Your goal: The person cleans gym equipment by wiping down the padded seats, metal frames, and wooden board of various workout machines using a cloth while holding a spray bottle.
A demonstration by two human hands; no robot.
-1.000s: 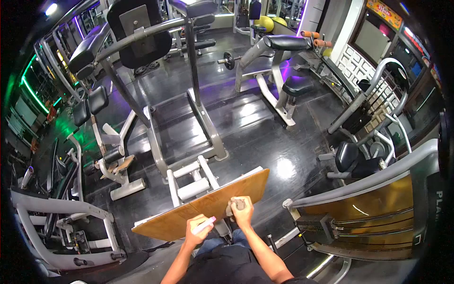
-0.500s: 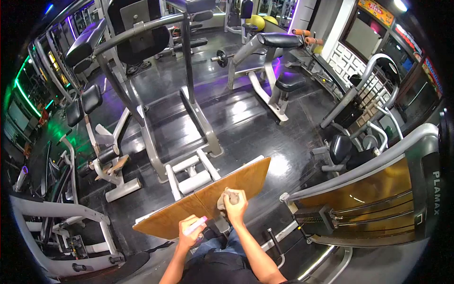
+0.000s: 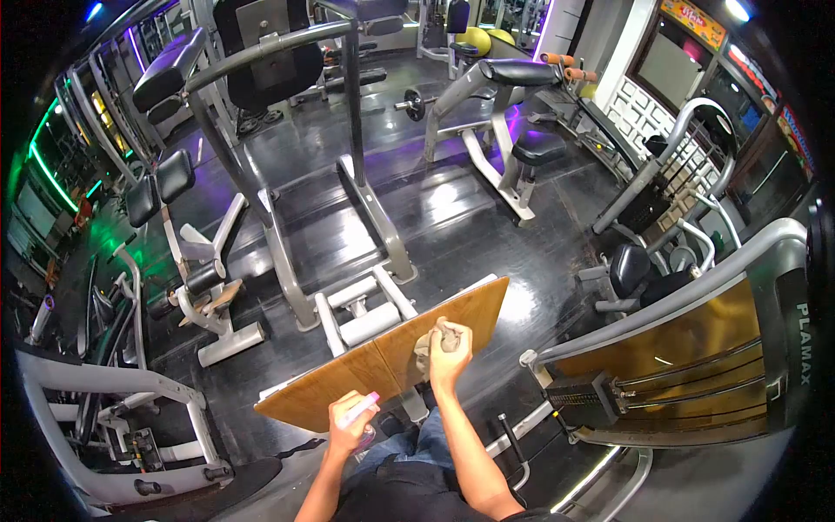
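My left hand (image 3: 345,424) is wrapped round a spray bottle with a pink and white head (image 3: 360,409); most of its body is hidden by my fingers. A crumpled greyish-brown cloth (image 3: 423,352) is bunched in my right hand (image 3: 453,355), against the upper face of a wooden board (image 3: 339,383). The board is tilted, with a seam across its middle, and is joined to a grey metal gym frame. My left hand is just off the board's near edge, apart from the wood.
Beyond the board stands a tall metal frame (image 3: 283,252) with a black back pad. To the right is a machine with a weight stack (image 3: 584,398) and a curved grey bar. Another grey frame (image 3: 61,418) is at the left. Black flooring (image 3: 470,244) runs between the machines.
My right hand and the cloth have shifted slightly right and up in the view. The whole scene has also shifted a little with my head. Both hands keep their hold.
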